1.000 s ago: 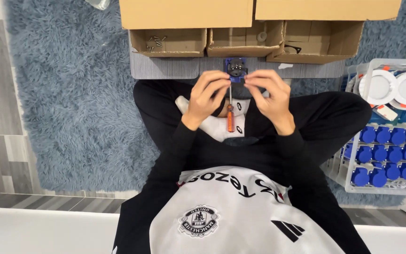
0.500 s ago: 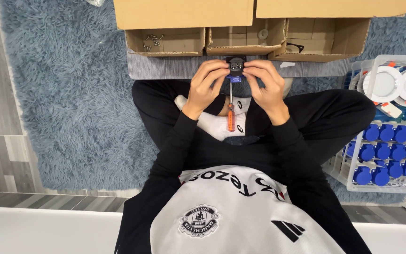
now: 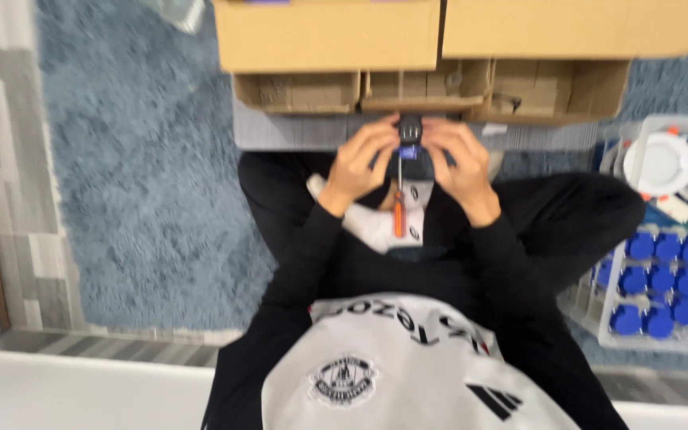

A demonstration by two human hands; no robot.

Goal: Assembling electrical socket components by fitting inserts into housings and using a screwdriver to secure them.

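Note:
I sit cross-legged on a blue-grey carpet. Both hands are raised together in front of me around a small dark part with a blue piece [image 3: 409, 143]. My left hand [image 3: 357, 163] grips its left side. My right hand [image 3: 461, 163] grips its right side. A screwdriver with an orange handle [image 3: 398, 209] hangs straight down from between the hands, its tip up at the part. Which hand carries the screwdriver I cannot tell. The frame is blurred.
Open cardboard boxes [image 3: 431, 84] stand just beyond my hands, with closed ones behind them. At the right a clear tray [image 3: 615, 318] holds several blue caps, and another tray [image 3: 639, 131] holds white round lamp fittings. A white sock [image 3: 376, 227] shows on my folded leg.
Both hands with the small part and the screwdriver have risen away from my lap toward the cardboard boxes. The view has shifted a little and gone blurred.

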